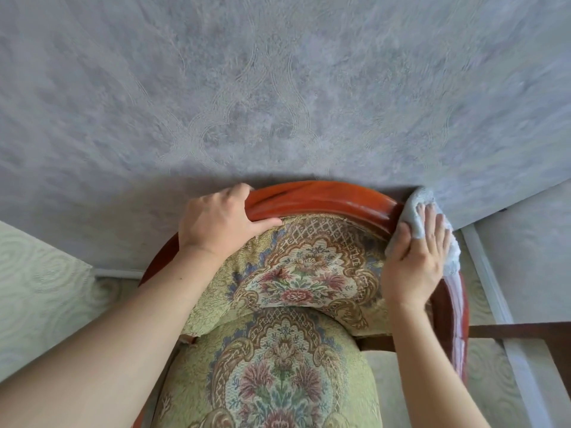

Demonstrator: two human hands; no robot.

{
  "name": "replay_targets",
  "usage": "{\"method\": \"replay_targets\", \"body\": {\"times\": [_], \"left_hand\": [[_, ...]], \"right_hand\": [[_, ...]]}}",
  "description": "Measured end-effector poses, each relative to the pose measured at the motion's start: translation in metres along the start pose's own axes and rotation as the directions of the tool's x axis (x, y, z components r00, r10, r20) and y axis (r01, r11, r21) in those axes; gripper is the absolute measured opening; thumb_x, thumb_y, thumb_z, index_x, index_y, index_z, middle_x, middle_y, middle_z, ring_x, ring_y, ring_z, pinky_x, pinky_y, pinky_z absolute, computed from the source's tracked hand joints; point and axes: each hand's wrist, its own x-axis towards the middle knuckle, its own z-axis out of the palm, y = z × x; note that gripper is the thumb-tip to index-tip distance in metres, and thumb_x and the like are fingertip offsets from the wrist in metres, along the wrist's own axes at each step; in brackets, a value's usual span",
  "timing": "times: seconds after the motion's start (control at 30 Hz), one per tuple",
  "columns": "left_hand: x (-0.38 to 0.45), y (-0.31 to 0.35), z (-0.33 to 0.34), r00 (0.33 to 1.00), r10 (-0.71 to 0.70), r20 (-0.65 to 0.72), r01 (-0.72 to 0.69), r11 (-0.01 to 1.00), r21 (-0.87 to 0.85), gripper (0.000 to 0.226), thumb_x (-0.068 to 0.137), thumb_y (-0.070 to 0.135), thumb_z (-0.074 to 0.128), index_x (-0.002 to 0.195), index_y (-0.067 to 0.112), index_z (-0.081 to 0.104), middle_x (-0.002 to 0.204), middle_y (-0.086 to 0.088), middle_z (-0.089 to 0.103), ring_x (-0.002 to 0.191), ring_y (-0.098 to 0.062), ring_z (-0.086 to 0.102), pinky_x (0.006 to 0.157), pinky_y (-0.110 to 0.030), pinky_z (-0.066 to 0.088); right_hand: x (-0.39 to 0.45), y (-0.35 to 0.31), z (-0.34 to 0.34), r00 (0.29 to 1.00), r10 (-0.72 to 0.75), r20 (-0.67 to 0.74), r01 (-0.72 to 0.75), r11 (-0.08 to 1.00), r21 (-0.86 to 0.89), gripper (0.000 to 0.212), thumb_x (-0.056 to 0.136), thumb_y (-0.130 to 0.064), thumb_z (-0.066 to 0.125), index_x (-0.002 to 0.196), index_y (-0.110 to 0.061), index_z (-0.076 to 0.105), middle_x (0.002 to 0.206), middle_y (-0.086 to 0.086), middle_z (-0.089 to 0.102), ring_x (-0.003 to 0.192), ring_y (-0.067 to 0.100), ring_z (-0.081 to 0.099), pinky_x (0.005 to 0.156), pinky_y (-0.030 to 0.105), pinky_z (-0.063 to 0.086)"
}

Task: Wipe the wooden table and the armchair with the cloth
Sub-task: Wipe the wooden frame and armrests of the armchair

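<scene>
Steadying the armchair (pixel 272 350), my left hand (pixel 216 220) curls over the left part of its curved wooden top rail (pixel 321 202), thumb on the upholstery just below, fingers hidden behind the rail. Right of that, the tapestry backrest looks soft and yielding, while the rail seems hard, glossy and likely slick, so I judge the rail the safer hold. At the rail's right end, my right hand (pixel 417 261) lies nearly flat, fingers straight, pressing the pale cloth (pixel 423 223) against the wood; the cloth looks light and limp, bunching easily. I cannot see the wooden table, and the chair's legs are cut off.
</scene>
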Motion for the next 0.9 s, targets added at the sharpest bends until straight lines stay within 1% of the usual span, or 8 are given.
{"method": "replay_targets", "body": {"times": [0.1, 0.3, 0.43, 0.53, 0.63, 0.77, 0.83, 0.9], "left_hand": [[0.000, 0.000, 0.001, 1.000, -0.008, -0.001, 0.008, 1.000, 0.030, 0.090, 0.064, 0.096, 0.038, 0.101, 0.020, 0.069, 0.079, 0.000, 0.075, 0.067, -0.025, 0.072, 0.060, -0.040, 0.058], [0.000, 0.004, -0.002, 0.999, -0.031, -0.008, 0.031, 1.000, 0.001, 0.079, 0.061, 0.090, 0.048, 0.093, 0.021, 0.068, 0.078, -0.006, 0.075, 0.068, -0.031, 0.073, 0.062, -0.040, 0.057], [-0.001, 0.005, -0.005, 1.000, -0.009, -0.025, 0.009, 1.000, 0.007, 0.084, 0.062, 0.094, 0.045, 0.092, 0.019, 0.070, 0.075, -0.004, 0.074, 0.064, -0.028, 0.072, 0.058, -0.036, 0.057], [-0.002, 0.004, -0.005, 1.000, -0.003, -0.030, 0.003, 1.000, 0.006, 0.086, 0.063, 0.094, 0.045, 0.097, 0.019, 0.070, 0.075, -0.003, 0.074, 0.062, -0.026, 0.071, 0.058, -0.034, 0.056], [-0.001, 0.004, -0.003, 1.000, -0.013, -0.013, 0.014, 1.000, 0.022, 0.089, 0.064, 0.096, 0.045, 0.101, 0.019, 0.070, 0.077, -0.004, 0.074, 0.066, -0.027, 0.072, 0.063, -0.036, 0.057], [-0.001, 0.006, -0.005, 0.999, -0.043, 0.008, 0.043, 0.999, 0.034, 0.087, 0.064, 0.094, 0.048, 0.104, 0.019, 0.069, 0.081, -0.005, 0.075, 0.072, -0.029, 0.072, 0.067, -0.038, 0.058], [-0.002, 0.007, -0.007, 0.998, -0.054, 0.011, 0.053, 0.998, 0.037, 0.088, 0.063, 0.095, 0.046, 0.104, 0.020, 0.069, 0.082, -0.005, 0.075, 0.072, -0.028, 0.073, 0.066, -0.038, 0.058], [-0.002, 0.007, -0.007, 0.999, -0.050, 0.012, 0.049, 0.998, 0.041, 0.089, 0.062, 0.095, 0.045, 0.103, 0.020, 0.069, 0.082, -0.003, 0.075, 0.072, -0.027, 0.073, 0.065, -0.037, 0.058]], "right_hand": [[-0.005, -0.043, 0.016, 0.994, 0.079, -0.070, -0.078, 0.997, 0.021, 0.047, 0.107, -0.029, 0.036, 0.143, -0.001, 0.049, 0.150, 0.017, 0.045, 0.145, 0.037, 0.032, 0.121, 0.054, 0.021], [-0.025, -0.123, 0.042, 0.940, -0.337, 0.059, 0.325, 0.933, 0.157, 0.048, 0.107, -0.033, 0.036, 0.142, -0.005, 0.051, 0.150, 0.014, 0.046, 0.145, 0.033, 0.031, 0.124, 0.049, 0.015], [-0.010, -0.084, 0.024, 0.829, -0.547, 0.117, 0.537, 0.837, 0.108, 0.043, 0.103, -0.023, 0.051, 0.143, -0.008, 0.051, 0.151, 0.009, 0.047, 0.144, 0.030, 0.039, 0.122, 0.046, 0.025], [0.002, -0.032, 0.002, 0.906, -0.408, 0.109, 0.410, 0.912, 0.004, 0.042, 0.103, -0.019, 0.051, 0.142, -0.004, 0.052, 0.149, 0.012, 0.048, 0.142, 0.032, 0.040, 0.120, 0.049, 0.030], [0.003, 0.021, -0.025, 0.996, -0.064, 0.064, 0.067, 0.996, -0.052, 0.043, 0.104, -0.024, 0.043, 0.140, -0.002, 0.054, 0.145, 0.016, 0.053, 0.137, 0.033, 0.048, 0.117, 0.044, 0.034], [-0.009, 0.023, -0.033, 0.939, 0.341, 0.048, -0.340, 0.940, -0.022, 0.052, 0.104, -0.031, 0.033, 0.146, -0.004, 0.045, 0.153, 0.013, 0.045, 0.145, 0.029, 0.035, 0.123, 0.041, 0.019], [-0.009, -0.004, -0.023, 0.923, 0.384, 0.019, -0.384, 0.923, 0.019, 0.050, 0.105, -0.029, 0.034, 0.148, -0.004, 0.041, 0.156, 0.013, 0.039, 0.150, 0.029, 0.026, 0.125, 0.039, 0.010], [-0.007, -0.039, -0.010, 0.963, 0.268, 0.019, -0.269, 0.963, 0.035, 0.049, 0.105, -0.027, 0.037, 0.147, -0.004, 0.042, 0.155, 0.014, 0.039, 0.149, 0.033, 0.026, 0.125, 0.044, 0.011]]}}
